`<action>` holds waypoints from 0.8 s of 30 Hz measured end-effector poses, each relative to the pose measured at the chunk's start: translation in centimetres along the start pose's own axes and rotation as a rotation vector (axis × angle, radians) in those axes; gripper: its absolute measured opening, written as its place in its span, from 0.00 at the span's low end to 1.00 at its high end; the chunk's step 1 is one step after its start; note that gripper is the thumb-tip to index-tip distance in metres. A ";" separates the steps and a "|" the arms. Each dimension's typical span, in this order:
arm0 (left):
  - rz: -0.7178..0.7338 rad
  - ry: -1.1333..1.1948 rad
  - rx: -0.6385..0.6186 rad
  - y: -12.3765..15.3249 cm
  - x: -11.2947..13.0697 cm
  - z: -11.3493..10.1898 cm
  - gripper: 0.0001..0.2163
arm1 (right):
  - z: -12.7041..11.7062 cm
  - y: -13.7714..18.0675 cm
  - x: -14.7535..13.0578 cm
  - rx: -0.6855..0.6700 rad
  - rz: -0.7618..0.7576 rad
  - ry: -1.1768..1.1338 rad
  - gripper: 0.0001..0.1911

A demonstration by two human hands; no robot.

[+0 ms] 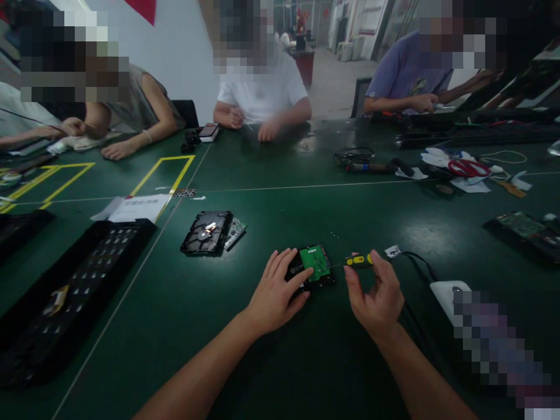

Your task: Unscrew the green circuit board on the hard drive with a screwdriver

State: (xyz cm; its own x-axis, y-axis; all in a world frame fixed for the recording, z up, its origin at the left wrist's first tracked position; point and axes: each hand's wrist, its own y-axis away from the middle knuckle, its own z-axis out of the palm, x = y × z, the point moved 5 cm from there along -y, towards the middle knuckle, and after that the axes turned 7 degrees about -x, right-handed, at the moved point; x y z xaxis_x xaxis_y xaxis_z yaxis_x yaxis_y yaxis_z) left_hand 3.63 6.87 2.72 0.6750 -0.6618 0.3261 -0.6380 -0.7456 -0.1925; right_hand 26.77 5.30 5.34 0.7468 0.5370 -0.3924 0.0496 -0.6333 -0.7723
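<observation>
A small hard drive with a green circuit board (315,262) facing up lies on the dark green table (280,350) in front of me. My left hand (276,290) rests on its left side, fingers spread over the edge and pressing it down. My right hand (377,294) pinches a yellow and black screwdriver (359,261), whose thin shaft points left toward the board's right edge.
An opened black hard drive (206,233) with a loose board beside it lies to the left. A long black tray (65,291) sits at far left. A white device (448,291) with a black cable is on the right. Red scissors (468,168) and other people's arms lie farther back.
</observation>
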 end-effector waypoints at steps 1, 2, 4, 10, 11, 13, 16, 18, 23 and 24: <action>-0.001 -0.003 -0.001 0.0 0.0 0.0 0.26 | -0.1 -0.1 0.0 0.009 -0.002 0.022 0.46; 0.003 -0.005 -0.001 0.0 0.1 0.0 0.26 | -0.2 -0.3 -0.1 0.026 -0.009 0.046 0.46; 0.010 -0.006 -0.012 -0.1 0.1 0.0 0.26 | -0.3 -0.7 -0.4 0.061 -0.032 0.085 0.45; 0.012 -0.019 -0.022 0.0 0.1 0.1 0.25 | -0.3 -1.5 -1.3 0.040 -0.070 0.088 0.41; 0.010 -0.021 -0.009 0.0 0.0 0.1 0.25 | -0.3 -1.7 -1.5 0.029 -0.075 0.078 0.40; 0.013 -0.022 -0.006 0.0 0.1 0.1 0.25 | -0.4 -2.0 -1.8 0.004 -0.093 0.063 0.38; 0.019 -0.025 0.003 0.0 0.0 0.2 0.26 | -1.0 -2.8 -2.2 -0.027 -0.091 0.050 0.32; 0.016 -0.031 0.003 0.1 0.0 0.4 0.26 | -1.9 -3.6 -2.6 -0.010 -0.085 0.062 0.27; -0.005 -0.045 0.004 0.1 0.0 0.5 0.25 | -3.7 -6.4 -3.5 -0.046 -0.051 0.092 0.12; -0.008 -0.047 0.000 0.0 0.0 0.5 0.25 | -3.8 -7.0 -3.6 -0.084 -0.047 0.089 0.10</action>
State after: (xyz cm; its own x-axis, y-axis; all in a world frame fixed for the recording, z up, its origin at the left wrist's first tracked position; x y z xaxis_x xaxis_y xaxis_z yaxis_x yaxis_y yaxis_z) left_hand 3.78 6.80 2.29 0.6969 -0.6587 0.2838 -0.6325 -0.7510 -0.1899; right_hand 26.27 5.66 14.03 0.7984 0.5175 -0.3078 0.1385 -0.6553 -0.7425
